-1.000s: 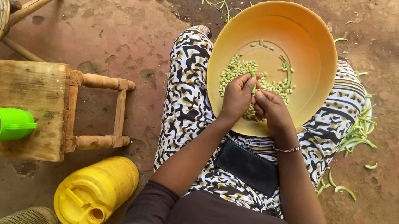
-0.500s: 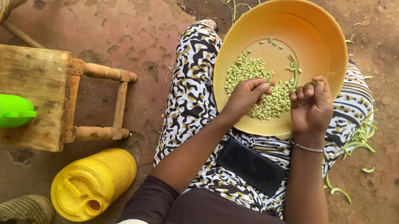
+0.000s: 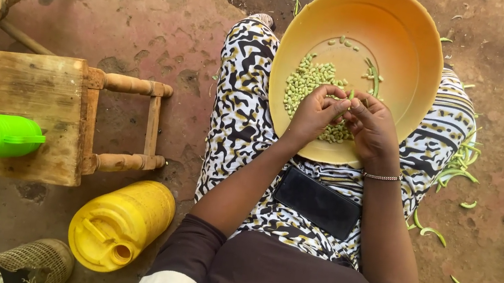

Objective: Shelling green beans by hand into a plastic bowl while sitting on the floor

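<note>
Head view: left hand (image 3: 315,111) and right hand (image 3: 370,127) meet fingertip to fingertip, pinching a green pod (image 3: 351,96) over the beans (image 3: 306,83) in the yellow bowl (image 3: 411,59).

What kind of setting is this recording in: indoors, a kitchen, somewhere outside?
Most likely an outdoor yard at a home, used for food preparation. The ground is bare, cracked earth with green pod shells scattered on it, and a low wooden stool and a yellow jerrycan stand beside the seated person.
</note>
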